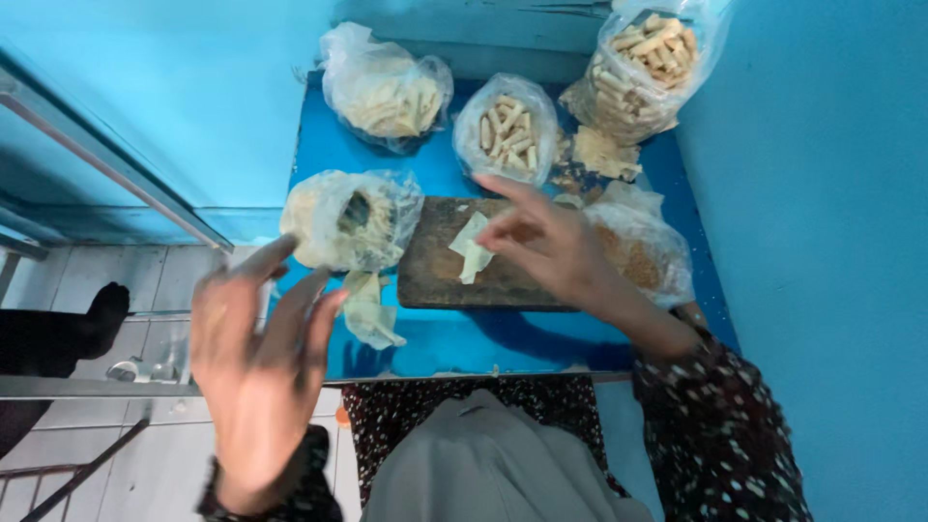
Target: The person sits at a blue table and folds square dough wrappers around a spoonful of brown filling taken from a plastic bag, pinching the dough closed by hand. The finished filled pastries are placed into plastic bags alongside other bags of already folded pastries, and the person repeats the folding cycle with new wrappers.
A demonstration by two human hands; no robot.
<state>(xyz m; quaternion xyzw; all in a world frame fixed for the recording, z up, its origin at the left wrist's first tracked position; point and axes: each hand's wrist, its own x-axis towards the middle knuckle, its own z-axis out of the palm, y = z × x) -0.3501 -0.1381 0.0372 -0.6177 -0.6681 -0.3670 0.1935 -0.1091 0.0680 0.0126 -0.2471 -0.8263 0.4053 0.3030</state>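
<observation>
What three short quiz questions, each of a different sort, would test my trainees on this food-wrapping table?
1. True or false: the right hand pinches a pale wrapper over the wooden board.
2. How many clear bags hold finished rolls?
3. Which is nearest the left hand: A rolls, B the bag of wrappers, C crumbs?

Key: 1 true. 2 three. 3 B.

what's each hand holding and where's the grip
Right hand pinches a pale wrapper sheet by its upper edge, over the wooden board. Left hand holds nothing, fingers spread.
</observation>
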